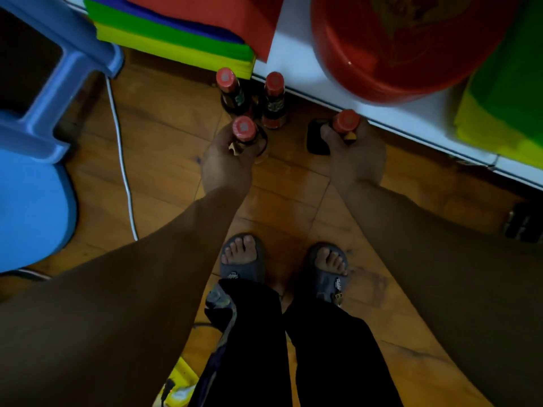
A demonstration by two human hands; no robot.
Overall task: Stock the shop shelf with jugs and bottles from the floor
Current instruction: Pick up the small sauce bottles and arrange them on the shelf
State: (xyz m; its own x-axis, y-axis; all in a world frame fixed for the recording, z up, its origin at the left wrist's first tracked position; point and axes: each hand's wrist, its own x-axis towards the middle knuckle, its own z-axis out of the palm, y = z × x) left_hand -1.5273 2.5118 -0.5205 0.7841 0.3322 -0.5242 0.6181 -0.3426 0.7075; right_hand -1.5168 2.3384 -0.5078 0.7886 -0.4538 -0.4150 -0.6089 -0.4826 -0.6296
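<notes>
Red caps mark every bottle down here — four dark bottles in all, seen from the head camera looking straight down at a brown wooden floor (164, 136). The left hand (226, 163) is wrapped around the neck of one bottle (244, 131), fingers closed just under its cap. The right hand (357, 160) is clamped the same way on a second bottle (346, 122), which sits close under the edge of the white shelf (296, 63). The two hands are well apart, each on its own bottle.

Two more bottles stand upright on the floor just beyond the left hand, side by side against the foot of the shelf: the left standing bottle (232, 91) and the right standing bottle (274, 98). Both carry dark labels with green lettering, too blurred to read.

On the shelf above lie a red plastic basin (405, 54) and stacks of coloured sheets (176, 33) in yellow, green, blue and red. A blue plastic stool (44, 98) stands at the left, with a white cable (123, 160) running across the floor beside it.

Lower down are the person's feet in grey slide sandals (242, 273) — each strap bears a small white script logo that I cannot make out — below dark trouser legs.
</notes>
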